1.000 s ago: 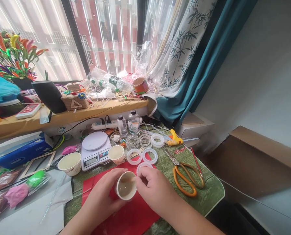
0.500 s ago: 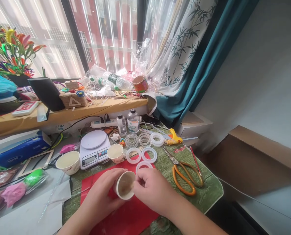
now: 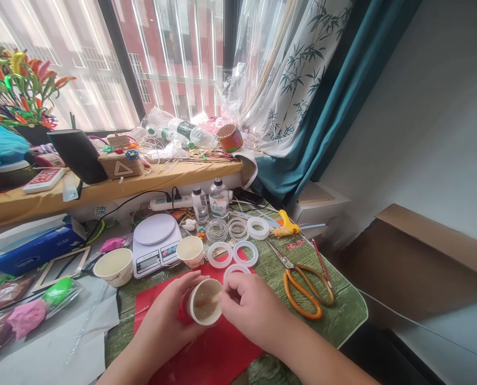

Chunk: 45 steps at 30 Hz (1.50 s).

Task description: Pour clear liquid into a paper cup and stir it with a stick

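A paper cup (image 3: 205,302) is tilted toward me above the red sheet (image 3: 222,355), with cloudy liquid inside. My left hand (image 3: 172,315) is wrapped round its left side. At the cup's right rim, my right hand (image 3: 248,305) pinches a thin, pale stick (image 3: 215,299) that reaches into the liquid. Beyond my hands lie white ring moulds (image 3: 245,253), one partly behind my right hand. Another paper cup (image 3: 190,251) stands beside the white digital scale (image 3: 156,246).
Orange-handled scissors (image 3: 302,289), a red brush (image 3: 322,264) and a yellow glue gun (image 3: 285,224) lie at the right. Two clear bottles (image 3: 219,200) stand at the back. A paper bowl (image 3: 114,266) and coloured clay packs (image 3: 28,319) are on the left.
The pale stick shows further across the inside of the cup, and my right hand has shifted very slightly. My left hand keeps its hold; the whole view has moved a little.
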Motion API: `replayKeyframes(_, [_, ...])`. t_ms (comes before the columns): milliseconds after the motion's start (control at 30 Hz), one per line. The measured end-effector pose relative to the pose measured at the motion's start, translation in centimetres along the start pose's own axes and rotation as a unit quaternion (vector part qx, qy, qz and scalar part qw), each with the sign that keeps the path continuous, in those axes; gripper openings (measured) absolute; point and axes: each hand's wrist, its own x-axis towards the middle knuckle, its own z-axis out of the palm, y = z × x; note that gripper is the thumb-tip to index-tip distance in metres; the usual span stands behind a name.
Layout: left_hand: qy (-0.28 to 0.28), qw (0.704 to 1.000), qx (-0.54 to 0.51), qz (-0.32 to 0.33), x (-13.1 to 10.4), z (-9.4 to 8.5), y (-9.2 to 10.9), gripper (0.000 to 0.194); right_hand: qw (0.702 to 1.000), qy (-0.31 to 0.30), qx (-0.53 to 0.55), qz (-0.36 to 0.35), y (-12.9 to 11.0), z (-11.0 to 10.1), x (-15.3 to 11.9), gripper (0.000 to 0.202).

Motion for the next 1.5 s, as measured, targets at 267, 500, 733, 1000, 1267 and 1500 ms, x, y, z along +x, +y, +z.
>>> replayKeyframes(267, [-0.029, 0.998, -0.054, 0.019, 1.0, -0.8, 1.1, 0.051, 0.999, 0.034, -0.021, -0.013, -0.1, 0.3, -0.1, 0.030])
replayKeyframes(500, [-0.015, 0.995, -0.097, -0.014, 1.1, -0.9, 2.5, 0.045, 0.999, 0.023, -0.024, -0.006, -0.5, 0.3, -0.2, 0.030])
replayKeyframes(733, [-0.015, 0.995, -0.093, -0.013, 1.0, -1.0, 2.5, 0.047, 0.999, 0.053, 0.002, 0.009, -0.3, 0.6, -0.1, 0.026])
replayKeyframes(1000, [-0.029, 0.996, -0.080, -0.008, 1.0, -1.0, 2.0, 0.047, 0.999, 0.038, -0.005, 0.004, -0.2, 0.9, -0.3, 0.027])
replayKeyframes(1267, [-0.014, 0.997, -0.080, -0.012, 0.9, -0.8, 2.2, 0.047, 0.999, 0.032, -0.019, -0.002, -0.1, 1.0, -0.6, 0.027])
replayKeyframes(1500, [-0.033, 0.997, -0.064, 0.009, 1.1, -1.0, 1.6, 0.050, 0.999, 0.028, -0.033, -0.004, 0.1, 1.3, -0.4, 0.029])
